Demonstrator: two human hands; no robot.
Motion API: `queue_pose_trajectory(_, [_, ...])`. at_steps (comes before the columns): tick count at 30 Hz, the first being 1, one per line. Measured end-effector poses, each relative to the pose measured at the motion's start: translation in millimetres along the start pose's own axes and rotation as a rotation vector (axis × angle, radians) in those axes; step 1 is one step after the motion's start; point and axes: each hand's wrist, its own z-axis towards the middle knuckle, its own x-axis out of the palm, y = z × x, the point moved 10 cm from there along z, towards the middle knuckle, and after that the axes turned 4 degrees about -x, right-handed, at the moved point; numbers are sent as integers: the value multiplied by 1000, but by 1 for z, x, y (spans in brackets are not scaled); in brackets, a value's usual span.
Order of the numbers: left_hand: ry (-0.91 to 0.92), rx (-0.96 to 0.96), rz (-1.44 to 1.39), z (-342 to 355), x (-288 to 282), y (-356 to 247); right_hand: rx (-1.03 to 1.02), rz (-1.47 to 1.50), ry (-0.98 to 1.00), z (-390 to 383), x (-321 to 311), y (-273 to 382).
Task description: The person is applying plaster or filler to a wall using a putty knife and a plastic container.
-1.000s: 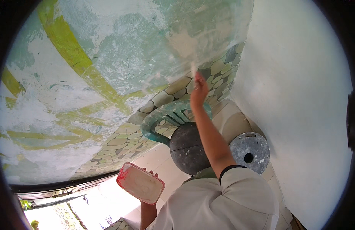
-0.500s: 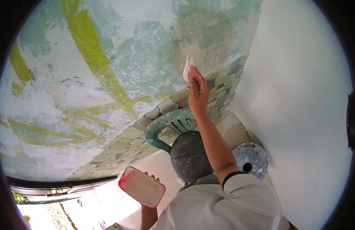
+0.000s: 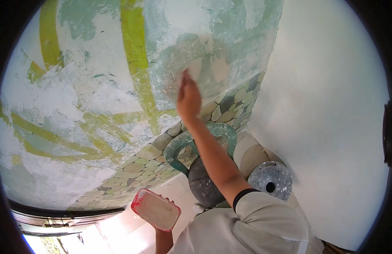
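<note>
My right hand (image 3: 189, 97), blurred, is closed on a pale putty spreader (image 3: 194, 65) against the patchy green-and-white wall (image 3: 94, 51) with yellow stripes, on a beige smeared area; the tool is indistinct. My left hand (image 3: 164, 228), mostly hidden, grips from beneath a shallow red-rimmed container (image 3: 160, 211) of pale putty at lower middle. Below my right forearm stand a green plastic chair (image 3: 177, 144), spattered pale, and a dark rounded object (image 3: 200, 186).
A white wall (image 3: 318, 106) meets the painted wall at a corner on the right. A band of stone cladding (image 3: 128, 169) runs along the painted wall's base. A spattered grey round lid or stool (image 3: 270, 178) sits on the tiled floor by the corner. A bright opening (image 3: 52, 243) shows lower left.
My right hand has moved left across the wall with the spreader. The wall's stripes have shifted rightward and turned in view. The container in my left hand has moved only slightly lower.
</note>
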Motion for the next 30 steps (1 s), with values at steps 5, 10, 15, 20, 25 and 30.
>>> queue_pose_trajectory(5, [183,12,81,-3,38,-23,-53,88,136,-46,28,75])
queue_pose_trajectory(10, [207,24,107,-11,32,-44,112,274,-49,-13,-30,7])
queue_pose_trajectory(15, [189,2,106,-10,19,-43,95,315,-197,28,-51,-55])
queue_pose_trajectory(20, [77,-8,38,-21,-22,-53,76,239,-84,-25,6,11])
queue_pose_trajectory(25, [323,48,82,-9,51,-59,-18,371,60,-78,32,60])
queue_pose_trajectory(30, [183,18,156,-19,19,-64,26,370,110,-84,9,40])
